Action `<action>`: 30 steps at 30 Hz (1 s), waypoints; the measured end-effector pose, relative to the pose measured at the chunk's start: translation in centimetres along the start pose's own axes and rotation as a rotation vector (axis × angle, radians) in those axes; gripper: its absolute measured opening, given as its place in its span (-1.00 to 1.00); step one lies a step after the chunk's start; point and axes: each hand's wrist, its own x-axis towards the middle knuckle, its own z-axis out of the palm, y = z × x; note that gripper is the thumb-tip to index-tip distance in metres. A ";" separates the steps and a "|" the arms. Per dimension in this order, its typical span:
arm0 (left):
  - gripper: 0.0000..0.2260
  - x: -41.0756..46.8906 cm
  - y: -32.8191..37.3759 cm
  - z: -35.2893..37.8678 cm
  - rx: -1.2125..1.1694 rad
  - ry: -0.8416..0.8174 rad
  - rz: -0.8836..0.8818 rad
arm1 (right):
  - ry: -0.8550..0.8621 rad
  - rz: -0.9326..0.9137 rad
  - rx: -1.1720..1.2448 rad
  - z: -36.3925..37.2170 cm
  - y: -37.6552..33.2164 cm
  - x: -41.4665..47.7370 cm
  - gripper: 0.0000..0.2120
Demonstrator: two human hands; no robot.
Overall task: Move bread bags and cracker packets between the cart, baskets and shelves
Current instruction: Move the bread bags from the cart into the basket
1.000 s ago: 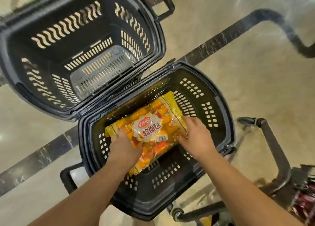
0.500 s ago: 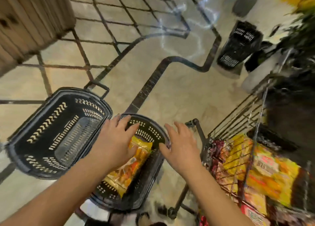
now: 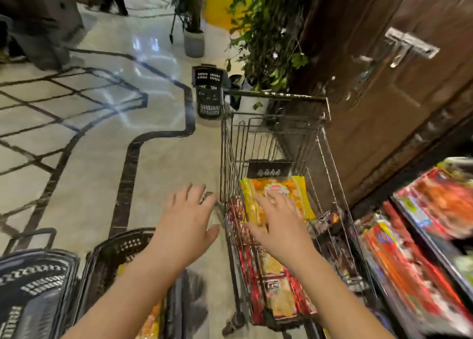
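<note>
Likely pick-up step: left hand point(image 3: 184, 226), right hand point(image 3: 279, 226) empty, each grip open, right above yellow plastic bread bag point(image 3: 295, 185) in silver wire cart point(image 3: 275, 98); next, closing on bag's edges.

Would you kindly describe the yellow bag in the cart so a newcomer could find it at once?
Start at the wire cart beside the brown door. Inside, just beyond the right hand, lies the yellow bag. Unlike the dark red packets beside it, it is bright yellow-orange and lies farthest from the person.
</note>
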 end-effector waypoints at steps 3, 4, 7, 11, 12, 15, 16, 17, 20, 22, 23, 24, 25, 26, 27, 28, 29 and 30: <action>-0.39 1.8 4.2 1.1 0.021 -0.023 0.049 | 0.012 0.031 0.033 -0.8 4.3 -0.4 -0.37; -0.39 2.5 5.6 1.7 0.032 -0.043 0.052 | 0.011 0.038 0.046 -1.0 5.8 -0.3 -0.37; -0.39 4.9 9.6 3.2 0.060 -0.070 0.049 | -0.002 0.051 0.075 -1.3 10.5 0.2 -0.36; -0.39 8.6 14.7 5.7 0.096 -0.117 -0.003 | -0.066 0.012 0.141 -1.3 18.0 1.6 -0.37; -0.39 9.6 16.0 6.3 0.105 -0.136 -0.017 | -0.079 0.007 0.159 -1.2 19.9 2.0 -0.38; -0.42 12.1 19.1 7.7 0.099 -0.186 -0.055 | -0.114 0.015 0.164 -0.5 24.7 3.5 -0.36; -0.43 12.8 20.0 8.0 0.100 -0.201 -0.066 | -0.133 0.028 0.165 -0.3 25.9 4.0 -0.35; -0.43 13.4 20.8 8.3 0.103 -0.212 -0.078 | -0.145 0.035 0.166 -0.2 26.9 4.5 -0.34; -0.40 15.3 22.4 8.9 0.099 -0.252 -0.120 | -0.166 0.029 0.176 0.1 29.2 5.9 -0.35; -0.39 16.4 22.8 9.5 0.102 -0.262 -0.138 | -0.183 0.029 0.186 0.4 30.3 6.8 -0.35; -0.39 17.0 22.9 9.8 0.107 -0.265 -0.142 | -0.192 0.038 0.195 0.6 30.8 7.4 -0.35; -0.39 17.7 22.9 10.1 0.113 -0.270 -0.145 | -0.203 0.049 0.204 0.8 31.2 8.0 -0.35; -0.39 18.3 22.9 10.5 0.116 -0.282 -0.151 | -0.215 0.061 0.214 1.1 31.6 8.7 -0.35; -0.38 18.9 22.8 10.9 0.115 -0.295 -0.160 | -0.228 0.074 0.226 1.4 31.9 9.3 -0.35; -0.38 19.6 22.7 11.4 0.105 -0.304 -0.169 | -0.237 0.090 0.236 1.7 32.2 9.9 -0.35; -0.38 20.2 22.5 12.0 0.093 -0.311 -0.178 | -0.248 0.107 0.247 2.1 32.5 10.5 -0.35; -0.37 20.8 22.2 12.8 0.081 -0.316 -0.189 | -0.261 0.123 0.256 2.7 32.7 11.2 -0.34; -0.37 21.5 21.8 13.6 0.066 -0.322 -0.201 | -0.273 0.138 0.264 3.3 32.9 12.0 -0.34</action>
